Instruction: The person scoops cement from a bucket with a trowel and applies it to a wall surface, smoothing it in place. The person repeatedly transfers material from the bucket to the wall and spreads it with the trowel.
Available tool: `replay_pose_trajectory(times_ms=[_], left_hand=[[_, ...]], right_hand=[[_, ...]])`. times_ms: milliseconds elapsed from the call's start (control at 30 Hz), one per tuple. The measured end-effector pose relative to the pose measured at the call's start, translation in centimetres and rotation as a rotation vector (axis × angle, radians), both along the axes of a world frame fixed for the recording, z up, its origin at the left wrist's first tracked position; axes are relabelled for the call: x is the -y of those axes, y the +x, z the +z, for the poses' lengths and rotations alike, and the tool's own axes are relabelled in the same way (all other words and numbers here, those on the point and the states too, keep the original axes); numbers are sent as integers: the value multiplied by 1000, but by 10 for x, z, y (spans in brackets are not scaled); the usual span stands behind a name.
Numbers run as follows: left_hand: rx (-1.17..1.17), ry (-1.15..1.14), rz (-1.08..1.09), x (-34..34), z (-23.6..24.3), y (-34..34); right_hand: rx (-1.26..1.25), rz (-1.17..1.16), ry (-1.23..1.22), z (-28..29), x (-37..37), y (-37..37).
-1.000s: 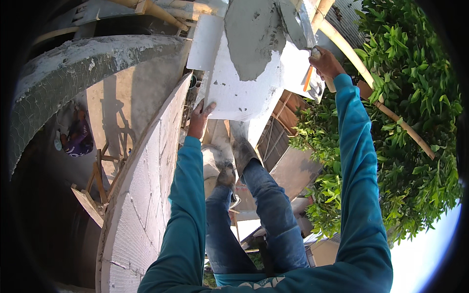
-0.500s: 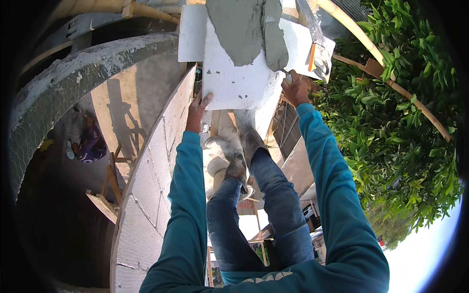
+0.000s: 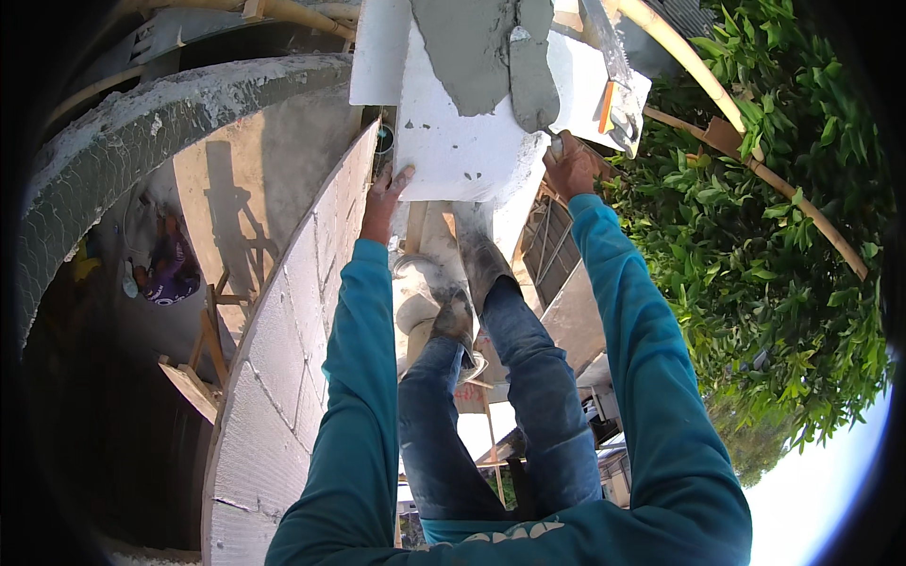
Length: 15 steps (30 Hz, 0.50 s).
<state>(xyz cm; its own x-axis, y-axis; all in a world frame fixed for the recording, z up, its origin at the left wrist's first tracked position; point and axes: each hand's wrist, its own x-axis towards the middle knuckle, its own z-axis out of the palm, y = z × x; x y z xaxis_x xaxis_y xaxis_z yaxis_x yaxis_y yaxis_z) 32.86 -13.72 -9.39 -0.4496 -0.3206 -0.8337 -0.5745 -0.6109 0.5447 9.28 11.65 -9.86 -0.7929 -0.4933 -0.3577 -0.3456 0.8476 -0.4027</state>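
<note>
A white block (image 3: 453, 156) lies flat ahead of me, with a patch of wet grey mortar (image 3: 467, 57) spread over its far part. At the block's near left corner my left hand (image 3: 385, 200) is closed on the edge, fingers on the top face. My right hand (image 3: 571, 170) is wrapped round the handle of a trowel (image 3: 533, 85), beside the block's right edge. The mortar-coated trowel blade lies flat along the right side of the mortar patch. Just beyond my right hand, a handsaw (image 3: 609, 71) and an orange-edged tool (image 3: 606, 108) rest on another white piece.
Below my hands, my boots (image 3: 486, 269) stand on a dusty narrow surface. A curved wall of white blocks (image 3: 274, 377) runs along my left. Beyond it, a person in purple (image 3: 173, 269) is low down. Bamboo poles (image 3: 694, 61) and leafy branches (image 3: 755, 245) are on the right.
The trowel has come slightly nearer to me along the mortar. The block sits a little higher in view. My left hand keeps its hold on the corner.
</note>
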Motion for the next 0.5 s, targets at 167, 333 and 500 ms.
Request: replay_pose_trajectory(times_ms=[167, 333, 500], left_hand=[[-18, -117, 3, -2, -11, 9], [-40, -128, 30, -7, -2, 5], [-61, -78, 50, -9, 5, 8]], right_hand=[[169, -8, 158, 52, -46, 26], [163, -106, -34, 48, -11, -21], [474, -226, -111, 55, 86, -29]])
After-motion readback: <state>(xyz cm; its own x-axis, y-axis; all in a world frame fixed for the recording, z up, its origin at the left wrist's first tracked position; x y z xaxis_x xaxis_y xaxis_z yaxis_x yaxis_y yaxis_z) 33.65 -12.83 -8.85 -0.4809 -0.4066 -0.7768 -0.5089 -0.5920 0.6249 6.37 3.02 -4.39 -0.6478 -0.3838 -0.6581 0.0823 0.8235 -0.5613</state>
